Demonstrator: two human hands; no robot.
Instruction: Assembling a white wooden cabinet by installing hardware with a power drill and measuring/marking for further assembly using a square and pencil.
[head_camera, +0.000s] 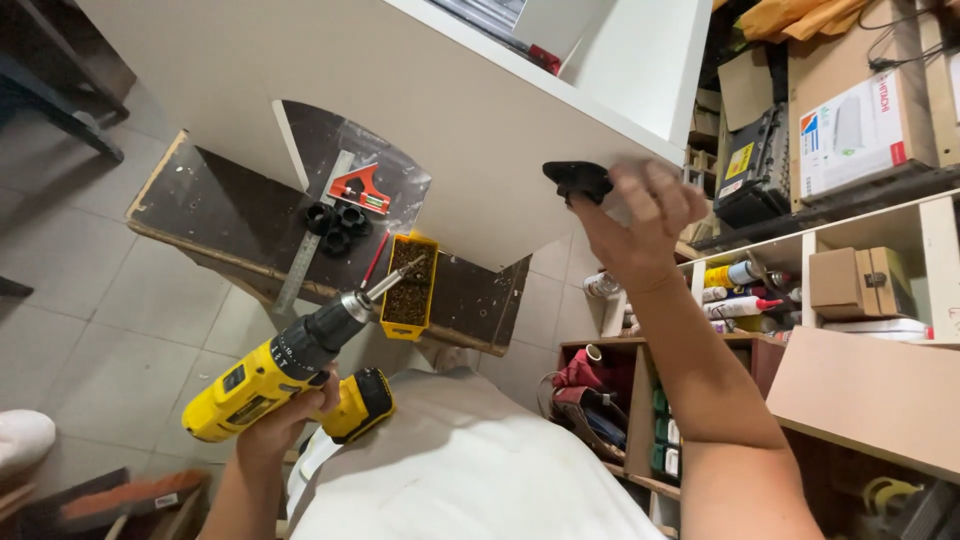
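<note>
— Grips? 
— Left hand (275, 425) clenches a yellow cordless drill (290, 365), idle; right hand (640, 225) presses a black plastic foot (577, 180) against the white panel (430, 110).
— Progress? 
— Seemingly unscrewed; three spare feet (335, 225) and a yellow screw bin (409, 288) wait on the dark tabletop (230, 210).

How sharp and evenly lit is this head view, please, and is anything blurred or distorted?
Head view: even indoor light, soft shadows; the right hand on the black foot is slightly motion-blurred; the drill in the left hand is sharp; the white panel is bright and featureless; wide-angle lens bends edges outward.
</note>
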